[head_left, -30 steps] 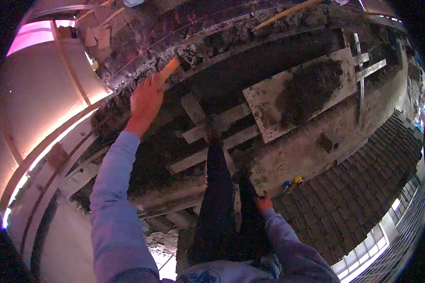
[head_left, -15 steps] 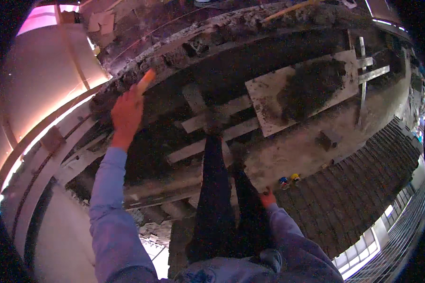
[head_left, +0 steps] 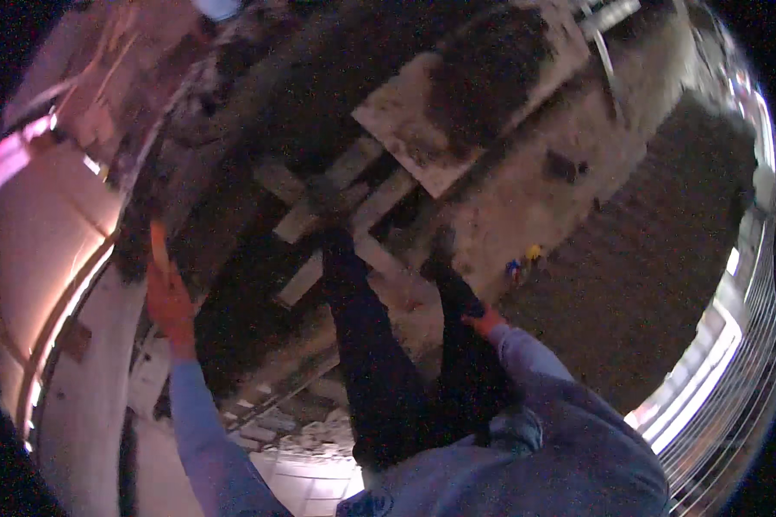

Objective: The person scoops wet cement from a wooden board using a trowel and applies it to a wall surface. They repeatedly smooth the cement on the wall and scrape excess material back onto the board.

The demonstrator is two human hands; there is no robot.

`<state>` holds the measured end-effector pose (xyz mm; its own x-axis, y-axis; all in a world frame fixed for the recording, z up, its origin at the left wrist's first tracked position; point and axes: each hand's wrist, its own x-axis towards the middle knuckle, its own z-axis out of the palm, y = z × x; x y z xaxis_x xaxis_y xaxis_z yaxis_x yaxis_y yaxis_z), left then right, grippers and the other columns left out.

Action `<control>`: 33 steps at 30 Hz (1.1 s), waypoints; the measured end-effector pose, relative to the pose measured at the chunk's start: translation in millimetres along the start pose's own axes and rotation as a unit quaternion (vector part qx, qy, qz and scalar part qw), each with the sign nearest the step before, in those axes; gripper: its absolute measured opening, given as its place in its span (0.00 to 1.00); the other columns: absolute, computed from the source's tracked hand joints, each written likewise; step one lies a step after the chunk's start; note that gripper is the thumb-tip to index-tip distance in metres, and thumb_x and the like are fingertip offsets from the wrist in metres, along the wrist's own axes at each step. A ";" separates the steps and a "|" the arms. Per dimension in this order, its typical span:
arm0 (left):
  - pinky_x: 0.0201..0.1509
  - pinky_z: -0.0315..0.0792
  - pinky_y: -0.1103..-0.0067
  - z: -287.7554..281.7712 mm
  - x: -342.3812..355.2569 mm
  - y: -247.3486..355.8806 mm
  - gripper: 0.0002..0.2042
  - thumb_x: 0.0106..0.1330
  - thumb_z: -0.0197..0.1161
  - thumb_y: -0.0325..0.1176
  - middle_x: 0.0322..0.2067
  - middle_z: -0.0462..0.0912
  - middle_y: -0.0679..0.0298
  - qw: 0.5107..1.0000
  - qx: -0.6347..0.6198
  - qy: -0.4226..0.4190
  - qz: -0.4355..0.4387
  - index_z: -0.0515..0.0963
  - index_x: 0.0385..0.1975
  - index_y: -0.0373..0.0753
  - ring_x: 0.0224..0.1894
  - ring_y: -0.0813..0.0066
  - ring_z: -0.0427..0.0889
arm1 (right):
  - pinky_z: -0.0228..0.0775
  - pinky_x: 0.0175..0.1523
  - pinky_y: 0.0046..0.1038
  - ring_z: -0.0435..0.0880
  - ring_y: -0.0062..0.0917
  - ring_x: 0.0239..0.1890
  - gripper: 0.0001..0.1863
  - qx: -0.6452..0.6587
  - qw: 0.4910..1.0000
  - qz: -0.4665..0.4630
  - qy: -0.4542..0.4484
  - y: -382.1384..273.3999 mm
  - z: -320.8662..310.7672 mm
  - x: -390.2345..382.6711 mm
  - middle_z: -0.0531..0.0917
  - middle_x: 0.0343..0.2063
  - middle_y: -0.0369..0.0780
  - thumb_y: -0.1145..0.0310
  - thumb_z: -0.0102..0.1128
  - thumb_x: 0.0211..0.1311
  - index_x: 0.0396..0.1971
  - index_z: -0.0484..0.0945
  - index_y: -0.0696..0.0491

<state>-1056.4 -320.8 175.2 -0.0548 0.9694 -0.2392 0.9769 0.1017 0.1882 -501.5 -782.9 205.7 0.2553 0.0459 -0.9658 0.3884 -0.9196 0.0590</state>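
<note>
At the left, my left hand point(head_left: 171, 303) is closed round a short orange stick-like piece point(head_left: 159, 245), which points up and away from me. What lies beyond its far end is dark and blurred. On the right, my right hand point(head_left: 486, 321) is at my right leg point(head_left: 459, 297), near the knee. Its fingers are smeared, and no held thing shows in it. My feet are among pale wooden planks point(head_left: 304, 280) that lie crossed on dark ground.
Ahead lies a pale board point(head_left: 397, 116) bearing a dark heap point(head_left: 491, 65). A dark block point(head_left: 563, 165) sits on the ground beyond my right hand. Small yellow point(head_left: 534, 252) and blue point(head_left: 514, 269) things lie near a dark ridged surface point(head_left: 638, 250). A pale panel point(head_left: 60, 224) stands at the left.
The whole view has turned and blurred. My left hand has moved left and lower in view with the orange piece. My right hand has shifted slightly up, against my leg.
</note>
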 end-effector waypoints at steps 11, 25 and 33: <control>0.32 0.72 0.66 263.9 -217.1 303.3 0.24 0.71 0.54 0.53 0.28 0.81 0.55 0.923 -0.118 -0.367 0.001 0.77 0.39 0.31 0.28 0.64 0.80 | 0.65 0.66 0.45 0.68 0.54 0.63 0.55 -0.166 0.985 0.027 0.048 159.9 -42.3 135.7 0.59 0.67 0.53 0.41 0.70 0.47 0.70 0.52 0.50; 0.28 0.74 0.67 638.2 -283.7 694.8 0.25 0.70 0.54 0.55 0.28 0.80 0.54 0.904 -0.225 -0.358 -0.067 0.77 0.44 0.33 0.27 0.63 0.80 | 0.63 0.66 0.45 0.66 0.51 0.64 0.47 0.095 0.992 -0.016 0.078 295.9 -129.9 159.0 0.64 0.64 0.53 0.55 0.71 0.48 0.69 0.58 0.49; 0.23 0.73 0.73 629.9 -281.8 724.3 0.24 0.69 0.55 0.54 0.24 0.76 0.61 0.761 -0.442 -0.460 -0.117 0.73 0.43 0.34 0.24 0.73 0.77 | 0.65 0.64 0.47 0.67 0.52 0.63 0.47 0.079 0.993 0.010 0.090 307.8 -119.7 183.8 0.65 0.64 0.53 0.52 0.71 0.48 0.68 0.59 0.48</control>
<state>-203.2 -661.1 -221.1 0.3598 0.3757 -0.8540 0.4197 0.7524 0.5078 -229.1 -1010.8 76.7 0.4213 0.0823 -0.9032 0.2407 -0.9703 0.0239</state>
